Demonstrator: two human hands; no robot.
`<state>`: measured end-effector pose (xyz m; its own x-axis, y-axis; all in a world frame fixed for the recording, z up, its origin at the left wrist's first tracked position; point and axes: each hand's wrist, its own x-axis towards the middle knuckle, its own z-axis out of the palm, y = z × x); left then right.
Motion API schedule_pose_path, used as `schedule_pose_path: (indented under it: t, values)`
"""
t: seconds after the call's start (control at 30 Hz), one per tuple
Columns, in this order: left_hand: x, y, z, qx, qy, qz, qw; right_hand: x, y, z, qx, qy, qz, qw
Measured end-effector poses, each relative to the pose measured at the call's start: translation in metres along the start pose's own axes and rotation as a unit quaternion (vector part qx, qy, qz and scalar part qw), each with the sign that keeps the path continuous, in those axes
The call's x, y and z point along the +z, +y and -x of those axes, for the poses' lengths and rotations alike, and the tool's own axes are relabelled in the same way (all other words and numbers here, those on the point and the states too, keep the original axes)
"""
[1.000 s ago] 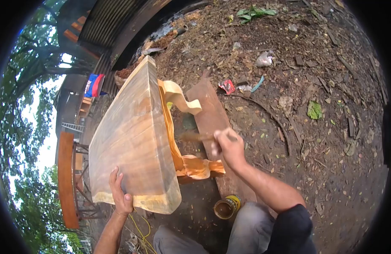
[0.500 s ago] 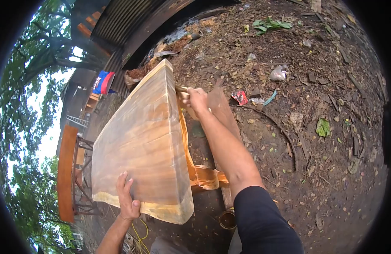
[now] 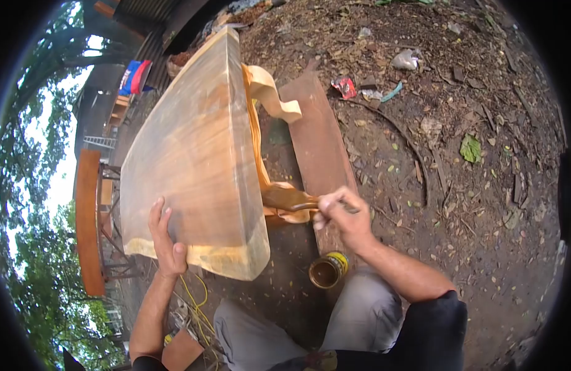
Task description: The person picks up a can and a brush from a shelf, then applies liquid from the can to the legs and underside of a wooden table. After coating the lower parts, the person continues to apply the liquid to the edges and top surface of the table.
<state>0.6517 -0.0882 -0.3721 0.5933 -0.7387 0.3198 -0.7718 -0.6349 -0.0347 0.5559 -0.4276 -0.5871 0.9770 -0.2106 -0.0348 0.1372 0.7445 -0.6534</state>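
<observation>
Bare dirt ground (image 3: 459,204) strewn with leaves and wood chips lies under me. Nearest, just past my knees, an open tin (image 3: 327,272) of brown finish stands on the ground. My right hand (image 3: 342,216) has its fingers closed tight on a brush (image 3: 288,199), whose loaded head is touching the lower curl of the carved base (image 3: 273,99). My left hand (image 3: 165,238) lies open and flat on the face of the big wooden slab (image 3: 193,154), near its lower edge, and props the slab on its side.

To coat this curl well, I think I should keep the left palm firm so the slab cannot rock. I should also follow the curves with light strokes and catch drips before they run.

Beyond it a plank (image 3: 316,148) lies flat, and farther left stands a reddish worktop (image 3: 87,216).
</observation>
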Motion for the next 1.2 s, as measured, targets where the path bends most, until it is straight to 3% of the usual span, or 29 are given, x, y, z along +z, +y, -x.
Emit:
schedule_pose_path:
  t: [0.2, 0.33, 0.57, 0.77, 0.9, 0.93, 1.0, 1.1, 1.2]
  values:
    - [-0.001, 0.001, 0.0, 0.005, 0.023, -0.003, 1.0, -0.067, -0.036, 0.031, -0.011, 0.14, 0.136, 0.981]
    - [-0.002, -0.003, 0.0, 0.018, 0.039, -0.01, 0.999, -0.076, -0.024, 0.067, 0.118, 0.146, 0.228, 0.955]
    - [-0.005, -0.01, 0.015, 0.031, 0.059, -0.021, 0.998, -0.061, 0.084, 0.067, 0.205, 0.18, 0.333, 0.903]
    - [0.0, -0.023, 0.029, 0.041, 0.137, 0.018, 0.99, -0.006, 0.154, 0.04, 0.223, 0.195, 0.532, 0.793]
    - [0.005, -0.032, 0.036, 0.029, 0.191, 0.043, 0.98, -0.028, 0.227, 0.018, 0.132, 0.214, 0.642, 0.724]
    - [0.005, -0.033, 0.037, 0.027, 0.203, 0.052, 0.978, -0.022, 0.24, 0.017, 0.128, 0.261, 0.635, 0.716]
    - [0.005, -0.033, 0.036, 0.027, 0.219, 0.065, 0.973, 0.01, 0.242, 0.023, 0.101, 0.354, 0.542, 0.755]
    - [0.008, -0.036, 0.039, 0.026, 0.233, 0.073, 0.969, 0.059, 0.229, 0.035, 0.019, 0.45, 0.266, 0.852]
    - [0.005, -0.041, 0.039, 0.035, 0.258, 0.093, 0.961, 0.087, 0.224, 0.059, -0.081, 0.43, 0.144, 0.888]
